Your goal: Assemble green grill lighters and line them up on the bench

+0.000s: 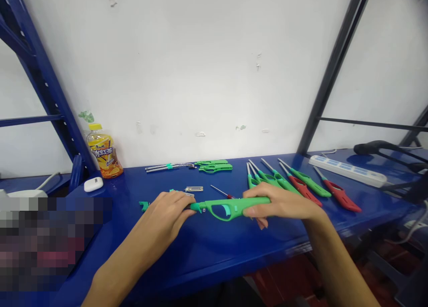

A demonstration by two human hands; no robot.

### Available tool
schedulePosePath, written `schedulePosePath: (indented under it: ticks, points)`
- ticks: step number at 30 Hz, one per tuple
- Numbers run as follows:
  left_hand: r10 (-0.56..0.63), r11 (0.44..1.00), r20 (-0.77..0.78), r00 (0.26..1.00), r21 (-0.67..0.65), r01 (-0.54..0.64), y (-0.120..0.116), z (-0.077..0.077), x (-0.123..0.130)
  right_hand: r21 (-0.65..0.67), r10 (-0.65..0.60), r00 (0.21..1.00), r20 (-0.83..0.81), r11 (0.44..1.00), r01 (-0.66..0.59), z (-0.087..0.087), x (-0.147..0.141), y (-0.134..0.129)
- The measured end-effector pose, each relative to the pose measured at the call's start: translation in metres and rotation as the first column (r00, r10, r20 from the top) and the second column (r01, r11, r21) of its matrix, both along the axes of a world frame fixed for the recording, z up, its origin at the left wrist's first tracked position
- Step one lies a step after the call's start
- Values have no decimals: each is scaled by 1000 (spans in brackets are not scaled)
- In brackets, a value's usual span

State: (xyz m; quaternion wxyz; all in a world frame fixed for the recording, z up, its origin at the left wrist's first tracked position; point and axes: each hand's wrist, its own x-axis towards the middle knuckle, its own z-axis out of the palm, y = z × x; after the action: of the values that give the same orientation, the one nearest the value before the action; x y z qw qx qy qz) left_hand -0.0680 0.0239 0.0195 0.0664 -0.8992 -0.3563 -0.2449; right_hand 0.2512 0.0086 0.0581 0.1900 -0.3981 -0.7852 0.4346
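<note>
A green long-nosed gas lighter (239, 205) lies level between my two hands above the blue table. My right hand (272, 202) grips its handle end, thumb in front and fingers behind. Around the nozzle end, just left of the teal collar, my left hand (172, 209) is closed; it hides most of the nozzle. The trigger loop faces down, with a teal trigger inside. Behind my hands lie a small screwdriver (223, 192) with a red handle and a small metal part (194, 189). A teal plastic piece (144, 206) sits left of my left hand.
Several green and red lighters (304, 189) lie fanned out at the right. Metal tubes (167, 167) and green handle shells (214, 166) rest near the wall. A tea bottle (104, 153) and white earphone case (93, 184) stand left; a white power strip (347, 170) lies right.
</note>
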Motion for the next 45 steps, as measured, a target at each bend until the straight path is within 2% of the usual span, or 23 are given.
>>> schedulePosePath:
  ticks: [4, 9, 13, 17, 23, 28, 30, 34, 38, 45]
  points:
    - [33, 999, 38, 999, 31, -34, -3, 0, 6, 20, -62, 995, -73, 998, 64, 1, 5, -1]
    - [72, 997, 158, 985, -12, -71, -10, 6, 12, 53, -55, 995, -82, 997, 59, 4, 7, -4]
    - [35, 999, 255, 966, -42, -25, -13, 12, 11, 84, -25, 994, -105, 996, 34, 5, 7, -5]
    - [-27, 1000, 224, 974, 4, 27, -12, 13, 10, 93, -21, 997, -76, 995, 28, 3, 6, -4]
    - [-83, 988, 223, 971, 143, 51, -13, 13, 12, 100, -32, 998, -55, 994, 37, 3, 1, -6]
    - [-148, 949, 235, 961, 306, 71, -21, 20, 13, 85, -1, 998, -64, 996, 6, 8, -3, -13]
    - [-181, 933, 235, 955, 348, 91, -29, 24, 15, 129, -29, 999, -18, 991, 31, 12, -4, -20]
    - [-162, 926, 222, 961, 371, 71, -51, 31, 18, 293, -77, 995, 56, 954, 57, 21, -5, -36]
    - [-122, 925, 204, 971, 378, 37, -63, 35, 15, 294, -39, 998, 48, 955, 24, 23, -8, -39]
    - [-90, 937, 179, 980, 350, 22, -60, 32, 12, 308, -23, 1000, 11, 951, 19, 12, -11, -26]
